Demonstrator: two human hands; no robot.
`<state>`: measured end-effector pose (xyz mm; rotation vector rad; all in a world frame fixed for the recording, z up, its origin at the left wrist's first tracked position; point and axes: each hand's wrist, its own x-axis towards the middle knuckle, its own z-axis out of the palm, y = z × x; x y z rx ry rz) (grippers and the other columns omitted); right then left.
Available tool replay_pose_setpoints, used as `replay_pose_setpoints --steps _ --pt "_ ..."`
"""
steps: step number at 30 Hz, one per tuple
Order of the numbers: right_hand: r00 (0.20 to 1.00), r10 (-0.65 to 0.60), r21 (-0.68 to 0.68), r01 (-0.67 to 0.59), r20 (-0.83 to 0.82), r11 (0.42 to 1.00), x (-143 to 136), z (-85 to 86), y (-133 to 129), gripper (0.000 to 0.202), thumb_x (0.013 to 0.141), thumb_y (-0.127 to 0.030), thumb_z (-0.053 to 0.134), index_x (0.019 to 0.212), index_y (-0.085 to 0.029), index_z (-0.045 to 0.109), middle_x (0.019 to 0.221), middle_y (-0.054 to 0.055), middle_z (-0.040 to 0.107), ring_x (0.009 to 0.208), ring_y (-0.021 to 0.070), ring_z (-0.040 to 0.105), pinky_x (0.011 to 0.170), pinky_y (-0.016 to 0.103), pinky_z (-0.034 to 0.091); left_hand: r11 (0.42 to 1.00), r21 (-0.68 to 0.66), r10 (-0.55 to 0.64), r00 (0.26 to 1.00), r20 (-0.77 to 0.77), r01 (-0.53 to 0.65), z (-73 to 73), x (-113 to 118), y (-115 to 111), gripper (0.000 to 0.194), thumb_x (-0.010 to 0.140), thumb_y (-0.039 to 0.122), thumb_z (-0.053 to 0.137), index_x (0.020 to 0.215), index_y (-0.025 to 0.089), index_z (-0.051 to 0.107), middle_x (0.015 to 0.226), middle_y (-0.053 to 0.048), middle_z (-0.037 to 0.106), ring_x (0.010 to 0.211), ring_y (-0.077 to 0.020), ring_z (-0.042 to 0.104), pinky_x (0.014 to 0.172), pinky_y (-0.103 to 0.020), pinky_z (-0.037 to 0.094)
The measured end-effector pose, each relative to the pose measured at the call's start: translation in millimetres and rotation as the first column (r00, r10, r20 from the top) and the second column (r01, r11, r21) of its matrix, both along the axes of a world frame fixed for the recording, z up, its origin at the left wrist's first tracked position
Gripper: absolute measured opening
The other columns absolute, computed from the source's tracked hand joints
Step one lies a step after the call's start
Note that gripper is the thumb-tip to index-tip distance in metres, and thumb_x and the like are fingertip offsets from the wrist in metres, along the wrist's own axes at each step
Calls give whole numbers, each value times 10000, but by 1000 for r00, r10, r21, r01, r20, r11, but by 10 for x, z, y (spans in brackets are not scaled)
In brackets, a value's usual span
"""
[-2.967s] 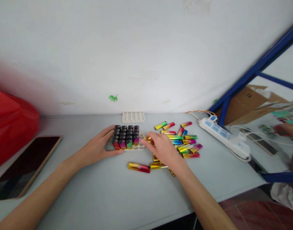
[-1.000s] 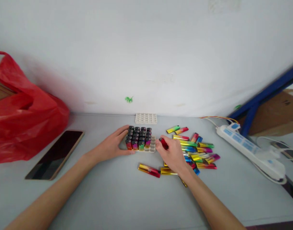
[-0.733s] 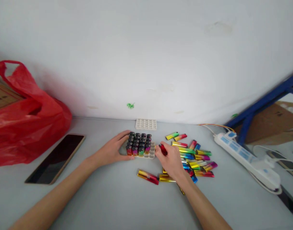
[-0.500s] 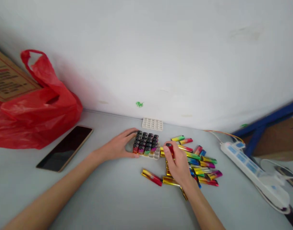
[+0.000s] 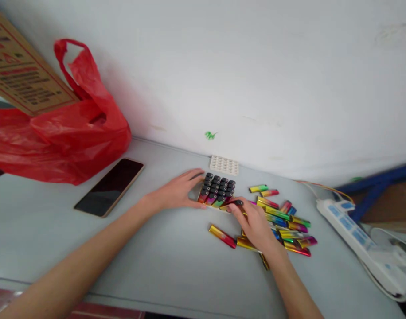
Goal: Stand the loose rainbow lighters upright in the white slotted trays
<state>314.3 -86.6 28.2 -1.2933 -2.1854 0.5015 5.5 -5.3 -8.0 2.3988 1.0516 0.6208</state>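
A white tray (image 5: 222, 208) holds rows of upright lighters (image 5: 219, 188) with black tops and shiny, multicoloured bodies. My left hand (image 5: 179, 191) grips the tray's left side, fingers at the back corner and thumb at the front. At the front right of the tray, my right hand (image 5: 256, 221) pinches a lighter (image 5: 236, 203) near its black top. This lighter leans, and its lower end is over or in the tray's right edge; I cannot tell which. A loose pile of metallic lighters (image 5: 278, 214) lies to the right, partly behind my right hand.
Behind the filled tray lies another white tray (image 5: 224, 164) by the wall. A dark phone (image 5: 109, 188), a red plastic bag (image 5: 86, 133) and a cardboard box (image 5: 30, 75) are at left. A white power strip (image 5: 359, 248) lies at right. One red-gold lighter (image 5: 222, 236) lies in front.
My right hand has brought its lighter left to the tray's right side, tilting it. My left hand stays at the tray. The whole view has shifted and turned slightly.
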Motion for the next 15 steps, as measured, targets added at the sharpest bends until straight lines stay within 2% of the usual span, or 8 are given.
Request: replay_pose_setpoints --steps 5,8,11,15 --pt "957 -45 182 -9 288 983 -32 -52 63 322 1173 -448 564 1065 -210 752 1039 134 815 1011 336 773 929 467 589 1000 -10 11 1000 -8 -11 -12 5 29 990 838 745 876 1593 176 585 1717 -217 535 1597 -416 524 1371 -533 410" --pt "917 -77 195 -1 391 981 -59 -22 66 340 1164 -452 592 1024 -183 746 970 129 791 940 325 756 882 446 557 1000 12 -2 1000 0 2 -24 16 51 959 844 781 846 1566 196 609 1715 -189 544 1587 -410 534 1372 -523 413" --pt "932 -85 152 32 353 988 -70 34 51 375 1153 -497 615 955 -194 715 905 85 753 858 267 715 830 386 512 1000 20 8 1000 1 -8 -41 27 66 982 831 841 810 1543 190 624 1716 -182 543 1587 -427 527 1376 -528 410" --pt "985 -22 50 13 173 999 -34 107 46 425 1158 -553 588 932 -210 700 843 24 702 787 209 654 780 331 465 1000 29 5 1000 5 -6 -70 14 77 938 850 834 795 1520 197 634 1712 -182 550 1579 -430 536 1370 -547 418"
